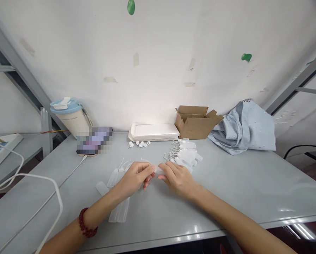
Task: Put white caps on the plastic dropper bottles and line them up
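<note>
Plastic tag [159, 170], small and see-through, is resting between your two hands, just above the middle of the grey surface [179, 222]. Your left hand [138, 175] is pinching one end of it between thumb and curled forefinger, while your right hand [177, 177] is closing its thumb and fingers on the other end. Your fingers are covering most of it, so its full shape is staying hidden.

Under and beside your left forearm, several clear strips [119, 210] are lying flat, some with thin loops reaching toward the wall [158, 88]; one loose strip [102, 188] is slanting out on the left. Just beyond your right hand, a pile of looped tags [186, 155] is spreading over the surface, its strings pointing left. Farther back, a few small white pieces [140, 144] are sitting in front of a stack of white trays [156, 131]. An open cardboard box [196, 126] is standing right beside that stack, and a crumpled grey cloth [253, 128] is lying to its right.

On your left, a phone [94, 140] is leaning in front of a blue-lidded cup [72, 120], with a white cable [60, 185] running toward you. You are wearing a red beaded bracelet [87, 224] on your left wrist.
</note>
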`<move>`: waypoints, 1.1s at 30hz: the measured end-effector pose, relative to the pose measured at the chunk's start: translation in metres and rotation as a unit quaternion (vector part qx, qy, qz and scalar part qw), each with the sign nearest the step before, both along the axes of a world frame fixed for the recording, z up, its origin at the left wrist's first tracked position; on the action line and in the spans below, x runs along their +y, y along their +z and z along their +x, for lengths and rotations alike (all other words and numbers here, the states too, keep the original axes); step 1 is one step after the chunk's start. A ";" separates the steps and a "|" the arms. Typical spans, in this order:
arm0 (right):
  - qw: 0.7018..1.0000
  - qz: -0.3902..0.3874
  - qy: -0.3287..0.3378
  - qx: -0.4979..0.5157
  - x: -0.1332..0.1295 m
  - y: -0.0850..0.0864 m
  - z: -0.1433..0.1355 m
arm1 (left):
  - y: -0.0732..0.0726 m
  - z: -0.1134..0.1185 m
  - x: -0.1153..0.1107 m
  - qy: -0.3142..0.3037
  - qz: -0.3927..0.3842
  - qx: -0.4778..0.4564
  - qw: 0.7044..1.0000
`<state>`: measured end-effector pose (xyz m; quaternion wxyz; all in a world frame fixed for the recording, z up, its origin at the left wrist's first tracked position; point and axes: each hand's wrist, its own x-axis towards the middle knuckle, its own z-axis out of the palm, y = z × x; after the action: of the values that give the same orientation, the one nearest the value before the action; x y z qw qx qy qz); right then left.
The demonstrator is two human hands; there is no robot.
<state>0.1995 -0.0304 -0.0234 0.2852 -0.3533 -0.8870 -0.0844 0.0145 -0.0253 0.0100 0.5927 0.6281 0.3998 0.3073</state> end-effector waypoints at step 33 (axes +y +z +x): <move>0.976 -0.151 0.046 0.153 -0.005 0.018 0.006 | 0.007 -0.002 0.005 0.058 0.124 0.081 0.987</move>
<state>0.2056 -0.0351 -0.0051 0.3650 -0.3601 -0.8503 0.1184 0.0123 -0.0199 0.0165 0.4569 0.6955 0.4412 0.3361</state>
